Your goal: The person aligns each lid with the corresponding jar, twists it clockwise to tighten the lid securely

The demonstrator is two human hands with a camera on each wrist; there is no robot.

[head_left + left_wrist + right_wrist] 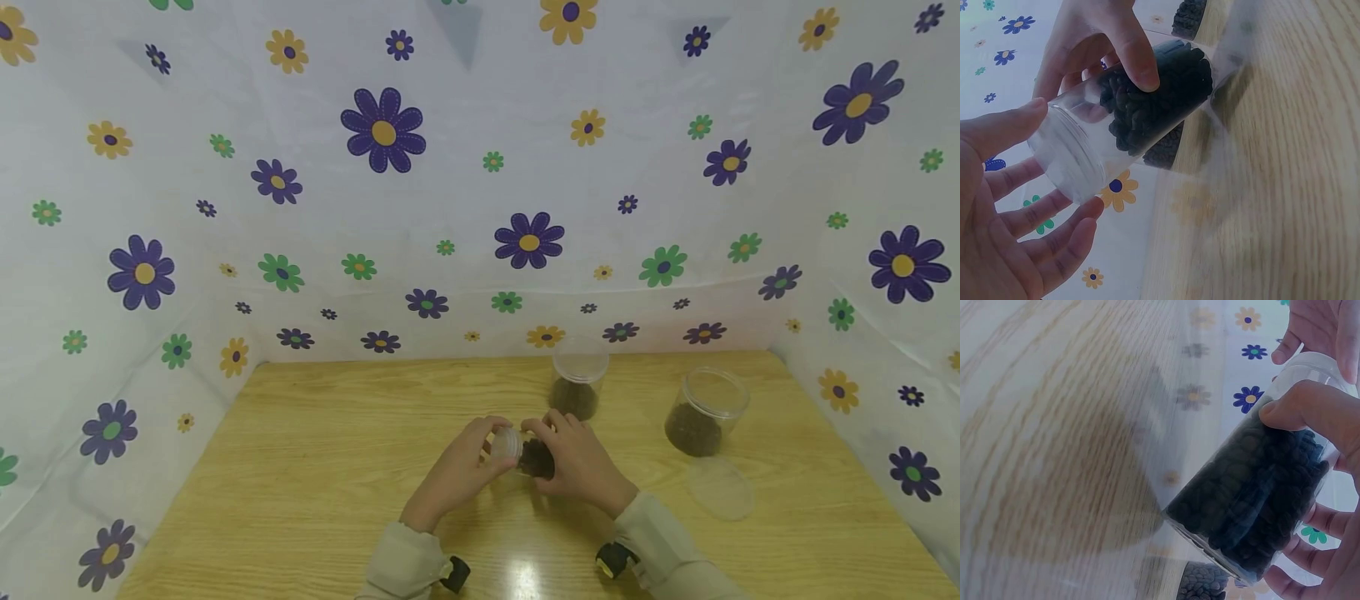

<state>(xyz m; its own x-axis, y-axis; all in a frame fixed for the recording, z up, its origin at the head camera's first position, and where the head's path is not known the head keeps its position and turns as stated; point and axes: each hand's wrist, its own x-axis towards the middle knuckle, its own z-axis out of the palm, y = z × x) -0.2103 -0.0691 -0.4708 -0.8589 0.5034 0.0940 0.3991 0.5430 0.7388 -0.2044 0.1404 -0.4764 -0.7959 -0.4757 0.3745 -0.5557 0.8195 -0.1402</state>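
Observation:
A clear plastic jar [536, 458] partly filled with dark, bean-like pieces is held tilted between both hands, low over the wooden table. My right hand [583, 460] grips the jar's body, thumb on the near side and fingers round the far side. At the jar's upper end is a clear screw lid [1069, 153], held by my left hand [465, 467] with the thumb on one edge and fingertips on the other. In the right wrist view the dark pieces [1247, 487] fill the lower part, and the jar's bottom edge appears close to the tabletop.
Behind the hands stands another clear jar [576, 396] with dark contents. A third, wider jar [696, 427] stands to the right, and a clear round disc [720, 489] lies flat before it. Flower-printed white cloth [450, 200] walls the table's [322, 467] back and sides.

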